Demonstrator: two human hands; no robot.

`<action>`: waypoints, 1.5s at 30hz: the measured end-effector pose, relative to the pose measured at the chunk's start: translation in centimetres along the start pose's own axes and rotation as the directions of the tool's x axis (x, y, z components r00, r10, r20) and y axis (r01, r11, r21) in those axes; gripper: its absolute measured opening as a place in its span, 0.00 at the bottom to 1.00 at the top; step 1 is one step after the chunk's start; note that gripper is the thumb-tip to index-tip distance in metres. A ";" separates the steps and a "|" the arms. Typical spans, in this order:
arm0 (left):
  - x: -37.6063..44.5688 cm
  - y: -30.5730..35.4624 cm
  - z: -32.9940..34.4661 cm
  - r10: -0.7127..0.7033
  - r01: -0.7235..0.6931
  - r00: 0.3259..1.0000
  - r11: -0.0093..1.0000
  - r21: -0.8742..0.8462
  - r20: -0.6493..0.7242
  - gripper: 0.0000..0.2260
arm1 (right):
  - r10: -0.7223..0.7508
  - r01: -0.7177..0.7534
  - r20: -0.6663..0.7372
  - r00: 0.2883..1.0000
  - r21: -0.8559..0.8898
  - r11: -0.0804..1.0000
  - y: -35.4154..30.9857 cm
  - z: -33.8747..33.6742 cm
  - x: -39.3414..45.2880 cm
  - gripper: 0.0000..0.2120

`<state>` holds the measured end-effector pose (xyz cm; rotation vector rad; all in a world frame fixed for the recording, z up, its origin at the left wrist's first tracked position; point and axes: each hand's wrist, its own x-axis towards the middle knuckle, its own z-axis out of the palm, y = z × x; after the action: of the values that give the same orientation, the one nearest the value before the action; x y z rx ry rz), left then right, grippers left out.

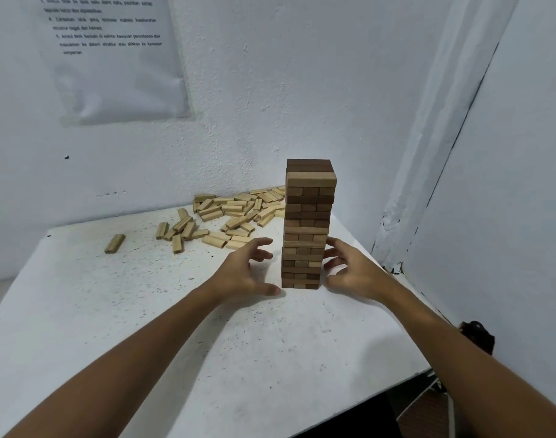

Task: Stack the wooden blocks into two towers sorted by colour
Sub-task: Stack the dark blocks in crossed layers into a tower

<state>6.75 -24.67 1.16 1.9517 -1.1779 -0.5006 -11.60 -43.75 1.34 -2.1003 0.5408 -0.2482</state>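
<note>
While both hands, left (243, 273) and right (354, 273), are hovering released at 9 and 3 o'clock, likely steadying | mixed-colour tower (306, 226) is standing mid-desk (143, 311) | pale loose blocks (229, 216) are lying at 10 o'clock.

Printed sheet (112, 58) on white wall (302, 74); speckled white table (143, 311)

Both arms stretched forward, left hand (242, 273) and right hand (354, 270) open, fingers spread
</note>
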 end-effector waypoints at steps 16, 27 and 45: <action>1.6 0.9 1.9 -0.055 0.054 0.998 0.998 0.036 0.040 0.53 | -0.026 0.025 -0.017 1.000 -0.048 0.999 0.1 0.9 -0.1 0.49; 3.1 0.3 2.1 0.024 -0.025 0.996 1.000 0.017 0.082 0.39 | -0.013 0.019 0.031 0.999 -0.189 0.982 0.4 0.4 1.3 0.36; 3.4 -0.5 2.1 0.056 -0.057 0.997 0.998 0.015 0.054 0.41 | -0.058 0.062 0.022 0.998 -0.264 0.963 -0.3 0.7 1.8 0.31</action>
<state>7.32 -28.41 -0.33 1.9238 -1.2710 -0.5185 -9.68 -43.95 1.14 -2.3785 0.5256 -0.2042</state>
